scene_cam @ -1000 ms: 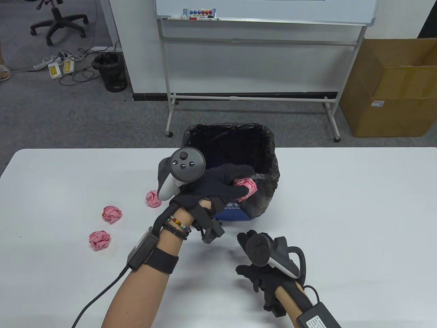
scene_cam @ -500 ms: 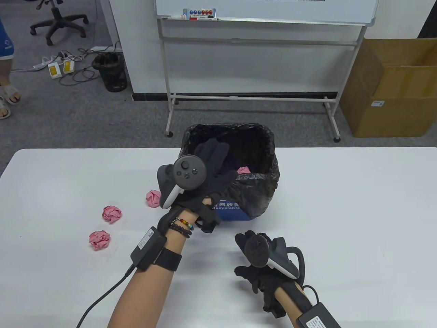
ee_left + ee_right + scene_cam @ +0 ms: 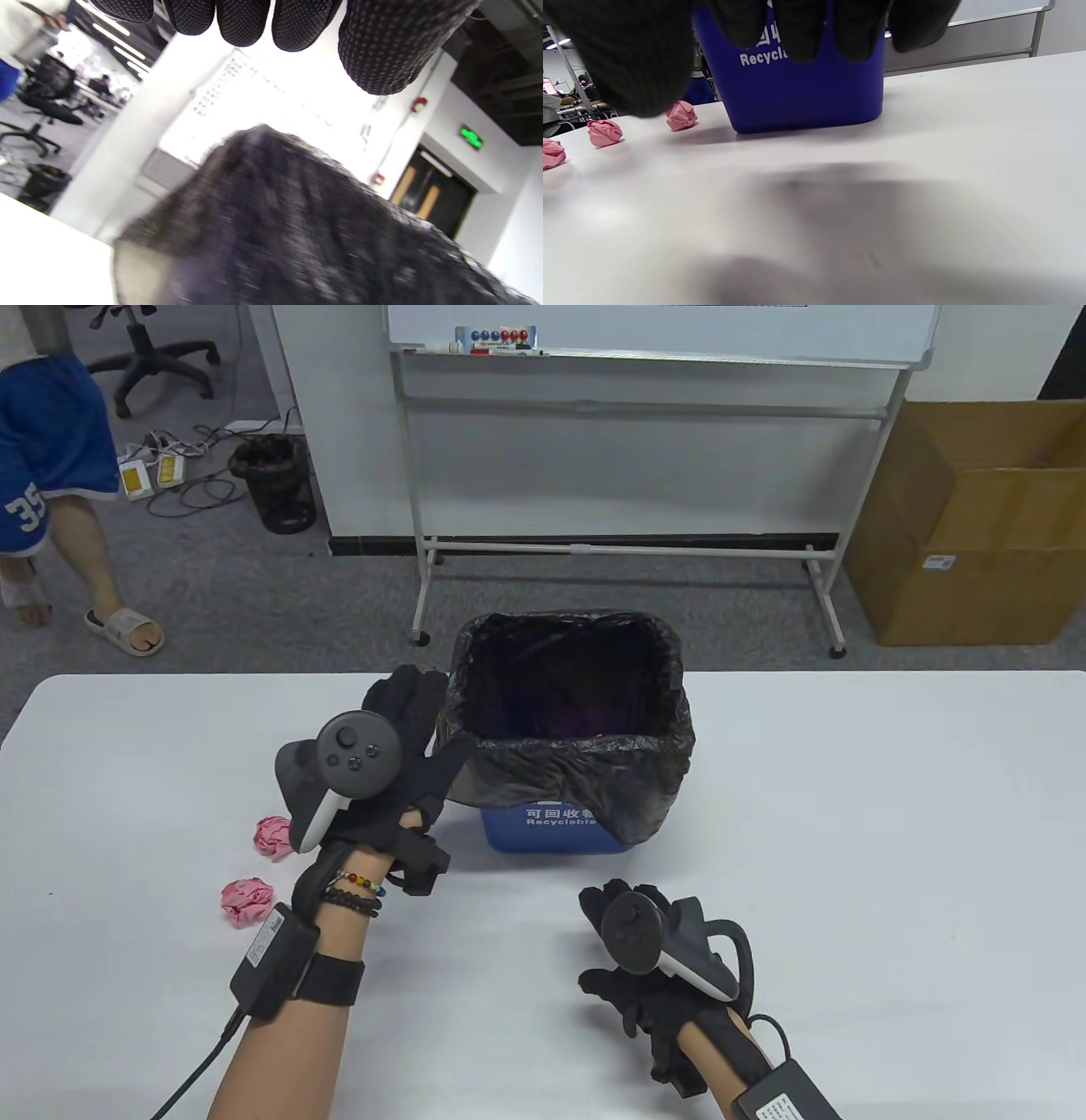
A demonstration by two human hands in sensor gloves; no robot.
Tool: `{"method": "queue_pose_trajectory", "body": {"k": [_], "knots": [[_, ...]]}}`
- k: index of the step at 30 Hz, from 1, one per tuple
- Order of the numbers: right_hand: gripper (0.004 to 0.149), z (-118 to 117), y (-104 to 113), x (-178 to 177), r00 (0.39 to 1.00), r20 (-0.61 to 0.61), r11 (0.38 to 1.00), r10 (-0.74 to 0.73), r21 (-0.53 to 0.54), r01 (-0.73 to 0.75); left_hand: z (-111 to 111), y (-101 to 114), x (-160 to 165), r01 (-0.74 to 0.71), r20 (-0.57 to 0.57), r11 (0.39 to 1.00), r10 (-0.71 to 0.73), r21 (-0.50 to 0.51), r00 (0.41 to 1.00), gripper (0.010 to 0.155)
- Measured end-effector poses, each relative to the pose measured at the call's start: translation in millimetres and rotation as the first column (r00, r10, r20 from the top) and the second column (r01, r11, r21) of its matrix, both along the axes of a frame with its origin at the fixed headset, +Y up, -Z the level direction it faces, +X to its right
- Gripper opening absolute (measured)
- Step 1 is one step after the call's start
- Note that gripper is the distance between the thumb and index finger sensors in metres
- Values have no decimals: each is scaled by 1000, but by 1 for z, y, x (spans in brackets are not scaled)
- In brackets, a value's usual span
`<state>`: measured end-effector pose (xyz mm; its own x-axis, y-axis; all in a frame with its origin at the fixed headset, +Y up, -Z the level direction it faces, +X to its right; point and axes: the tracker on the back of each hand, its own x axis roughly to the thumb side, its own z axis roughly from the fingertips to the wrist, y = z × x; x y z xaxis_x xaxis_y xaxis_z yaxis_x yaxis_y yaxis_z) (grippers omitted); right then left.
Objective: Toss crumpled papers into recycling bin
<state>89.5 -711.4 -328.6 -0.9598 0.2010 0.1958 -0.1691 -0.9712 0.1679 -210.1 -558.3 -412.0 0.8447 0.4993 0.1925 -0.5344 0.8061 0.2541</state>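
Observation:
The blue recycling bin (image 3: 551, 827) with a black liner (image 3: 577, 768) stands mid-table; its inside is dark. My left hand (image 3: 407, 721) is just left of the bin's rim, fingers spread and holding nothing. In the left wrist view its fingertips (image 3: 242, 21) hang above the blurred liner (image 3: 275, 220). Two pink crumpled paper balls (image 3: 271, 836) (image 3: 246, 901) lie on the table left of that arm. The right wrist view shows three balls (image 3: 681, 115) (image 3: 605, 131) (image 3: 551, 152) left of the bin (image 3: 806, 84). My right hand (image 3: 607, 899) is low over the table in front of the bin, empty.
The white table (image 3: 848, 814) reaches wide to the right of the bin. Behind it on the floor are a whiteboard stand (image 3: 628, 547), a cardboard box (image 3: 976, 526) and a small black bin (image 3: 276, 483). A person in blue shorts (image 3: 51, 466) walks at far left.
My left hand let go of a pink paper ball over the bin, opened, and drew back to the left of the rim. The ball dropped out of sight. The right hand barely moved.

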Motion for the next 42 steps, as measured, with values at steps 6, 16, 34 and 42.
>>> {"method": "queue_pose_trajectory", "body": {"k": [6, 16, 34, 42], "knots": [[89, 0, 0, 0, 1000, 0, 1000, 0, -4, 0, 7, -15, -53, -18, -174, 1000, 14, -25, 985, 76], [89, 2, -2, -4, 1000, -11, 1000, 19, -11, -19, 14, -73, -111, 40, -330, 979, -106, -201, 938, 78], [89, 3, -2, -5, 999, -7, 999, 35, -31, -35, 16, -173, -159, 47, -397, 818, -327, -573, 858, 84], [89, 3, -2, -6, 999, -7, 998, 41, -36, -42, 14, -183, -161, 89, -381, 774, -404, -627, 831, 73]]}}
